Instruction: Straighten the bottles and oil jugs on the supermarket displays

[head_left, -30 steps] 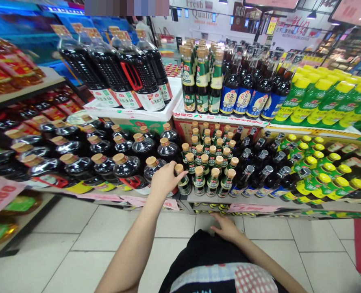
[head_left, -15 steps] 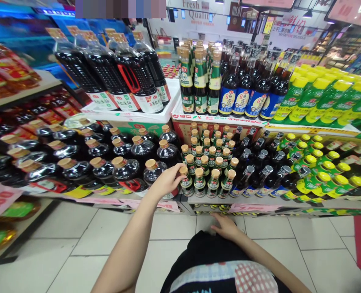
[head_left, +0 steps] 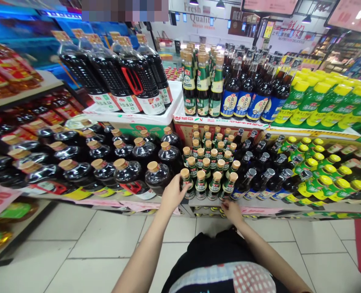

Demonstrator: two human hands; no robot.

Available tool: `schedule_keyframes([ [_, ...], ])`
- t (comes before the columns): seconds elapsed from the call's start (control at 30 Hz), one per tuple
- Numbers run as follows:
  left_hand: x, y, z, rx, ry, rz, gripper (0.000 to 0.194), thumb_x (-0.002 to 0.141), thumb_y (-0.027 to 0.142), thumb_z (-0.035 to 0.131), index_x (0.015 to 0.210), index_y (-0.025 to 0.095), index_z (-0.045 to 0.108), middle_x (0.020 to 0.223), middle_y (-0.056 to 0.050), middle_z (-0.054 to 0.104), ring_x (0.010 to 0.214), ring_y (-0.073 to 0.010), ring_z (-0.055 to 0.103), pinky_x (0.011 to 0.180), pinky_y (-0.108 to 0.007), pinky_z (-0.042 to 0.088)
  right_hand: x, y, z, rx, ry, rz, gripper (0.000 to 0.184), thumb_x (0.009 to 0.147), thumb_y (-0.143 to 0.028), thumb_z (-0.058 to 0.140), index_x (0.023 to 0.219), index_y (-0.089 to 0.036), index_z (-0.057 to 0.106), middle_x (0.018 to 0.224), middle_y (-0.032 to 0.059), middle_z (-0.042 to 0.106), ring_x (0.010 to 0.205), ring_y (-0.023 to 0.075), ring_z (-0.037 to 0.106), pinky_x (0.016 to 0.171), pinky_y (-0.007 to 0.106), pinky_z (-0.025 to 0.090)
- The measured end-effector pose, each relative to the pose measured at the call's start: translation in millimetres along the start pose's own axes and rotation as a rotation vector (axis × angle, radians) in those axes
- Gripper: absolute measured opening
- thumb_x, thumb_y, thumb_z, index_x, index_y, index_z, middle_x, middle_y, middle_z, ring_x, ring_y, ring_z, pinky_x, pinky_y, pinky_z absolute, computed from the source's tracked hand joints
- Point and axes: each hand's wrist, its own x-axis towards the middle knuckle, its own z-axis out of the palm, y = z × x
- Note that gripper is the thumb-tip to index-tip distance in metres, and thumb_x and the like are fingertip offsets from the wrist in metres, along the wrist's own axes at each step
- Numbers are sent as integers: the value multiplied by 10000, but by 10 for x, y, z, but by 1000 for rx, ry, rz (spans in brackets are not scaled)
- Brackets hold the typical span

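My left hand [head_left: 173,194] is wrapped round the body of a small green-labelled bottle [head_left: 185,182] with a tan cap, the leftmost of the front row on the lower shelf. Several bottles of the same kind [head_left: 212,162] stand in rows behind and to its right. My right hand [head_left: 231,210] reaches toward the shelf's front edge [head_left: 253,202] just below those bottles, fingers curled; whether it holds anything is hidden.
Large dark sauce jugs [head_left: 128,171] fill the lower shelf to the left, and black-capped bottles [head_left: 259,171] and yellow-capped green bottles [head_left: 320,171] stand to the right. An upper tier [head_left: 131,116] carries taller bottles. Another shelf unit [head_left: 16,91] stands at far left. White floor tiles [head_left: 85,248] lie below.
My left hand slid from the bottle's cap down to its body. My right hand rose from my lap to the shelf's front edge.
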Motion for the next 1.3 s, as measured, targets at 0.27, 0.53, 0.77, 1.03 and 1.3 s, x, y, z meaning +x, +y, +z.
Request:
schedule_keyframes([
  [0.27, 46, -181, 43, -29, -129, 82, 412, 975, 417, 467, 1264, 124, 448, 1100, -177, 649, 1038, -305, 649, 877, -429, 511, 59, 51, -23, -28, 47, 67, 390, 1057, -404, 435, 1026, -153, 731, 974, 139, 755, 890, 249, 715, 748, 287, 454],
  [0.53, -161, -185, 260, -86, -17, 30, 590, 997, 428, 449, 1482, 121, 313, 1424, -226, 512, 1351, -319, 502, 1097, -504, 429, -13, 133, -53, -16, 47, 58, 210, 977, -321, 563, 960, -185, 723, 943, 61, 762, 902, 224, 713, 766, 272, 480],
  [0.77, -475, -458, 718, -108, -10, -76, 774, 974, 448, 482, 1570, 104, 128, 1575, -258, 331, 1463, -349, 374, 1153, -514, 391, -120, 423, -353, -144, 160, 273, 425, 980, -525, 552, 871, -147, 714, 853, 166, 729, 886, 323, 712, 727, 353, 484],
  [1.03, -509, -479, 892, -38, -116, -228, 678, 978, 584, 358, 1453, 111, 257, 1335, -285, 569, 1250, -419, 588, 968, -571, 503, -52, 421, -584, -218, 130, 281, 458, 958, -505, 625, 1114, -79, 686, 1024, 220, 723, 1039, 355, 701, 868, 393, 509],
  [1.3, -612, -631, 1205, -83, 7, -199, 663, 882, 624, 414, 1372, 182, 347, 1334, -224, 598, 1248, -392, 599, 1054, -522, 482, -156, 462, -693, -99, 163, 302, 380, 887, -415, 734, 1129, -123, 731, 1048, 198, 735, 1065, 351, 697, 929, 396, 517],
])
